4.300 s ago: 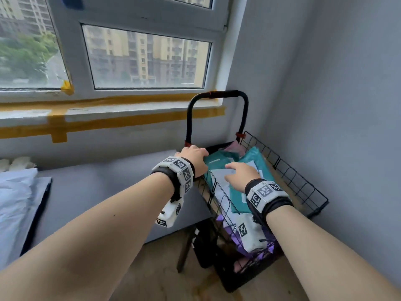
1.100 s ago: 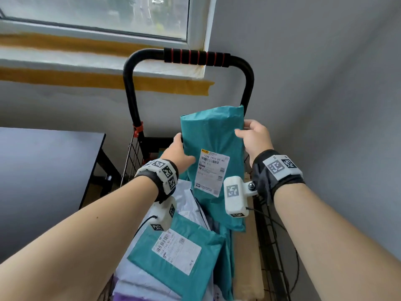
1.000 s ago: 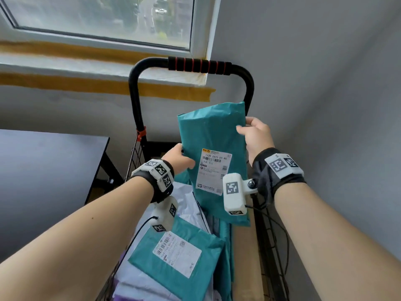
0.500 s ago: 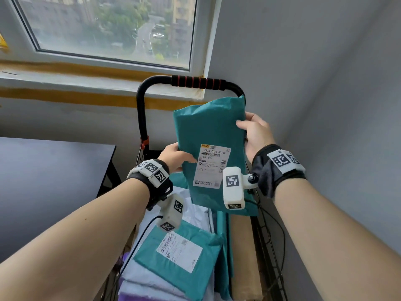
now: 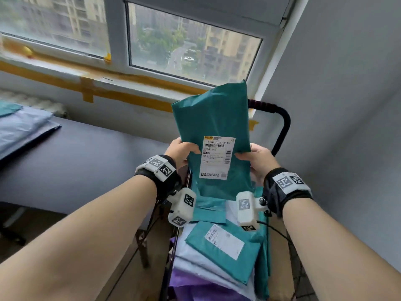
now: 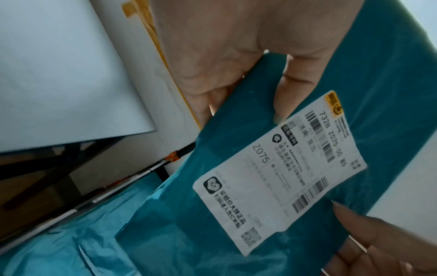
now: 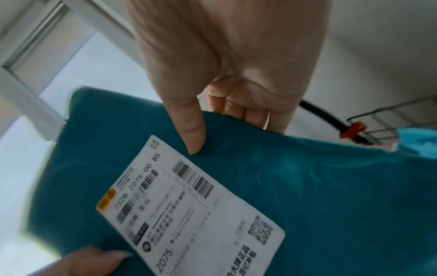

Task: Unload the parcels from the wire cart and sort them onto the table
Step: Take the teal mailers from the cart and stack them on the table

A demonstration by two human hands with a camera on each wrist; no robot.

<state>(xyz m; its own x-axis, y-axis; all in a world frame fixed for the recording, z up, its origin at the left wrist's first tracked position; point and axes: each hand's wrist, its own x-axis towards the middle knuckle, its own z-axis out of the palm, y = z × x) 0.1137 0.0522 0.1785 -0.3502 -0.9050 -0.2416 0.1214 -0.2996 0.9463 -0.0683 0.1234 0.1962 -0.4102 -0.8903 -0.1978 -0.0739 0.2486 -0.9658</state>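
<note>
While held upright above the cart: teal parcel, pinched at both side edges, white shipping label facing the camera, top end level with the window sill.
Left hand: closed on the parcel's left edge, thumb on the front beside the label's top corner, remaining fingers behind the bag.
Right hand: closed on the parcel's right edge at about the same height, thumb pressed on the front next to the label, fingers tucked behind.
Label text: "7328 Z075-00 85" along the top, "Z075" lower down, barcodes and a QR square; smaller print too blurred to read.
Wire cart: directly below the hands, in the corner against the grey wall, black handle with a dark ribbed grip partly hidden behind the raised parcel.
Inside the cart: second teal parcel with its own white label lying flat on top, pale lavender bags under it, purple bag lower, brown cardboard along the right side.
Table: dark, left of the cart, just beside it.
On the table's far left end: light blue parcels, a bit of teal at the frame edge.
Wrists: black straps with white marker blocks, camera pods hanging below.
Window: behind the parcel, yellow tape along the sill.
</note>
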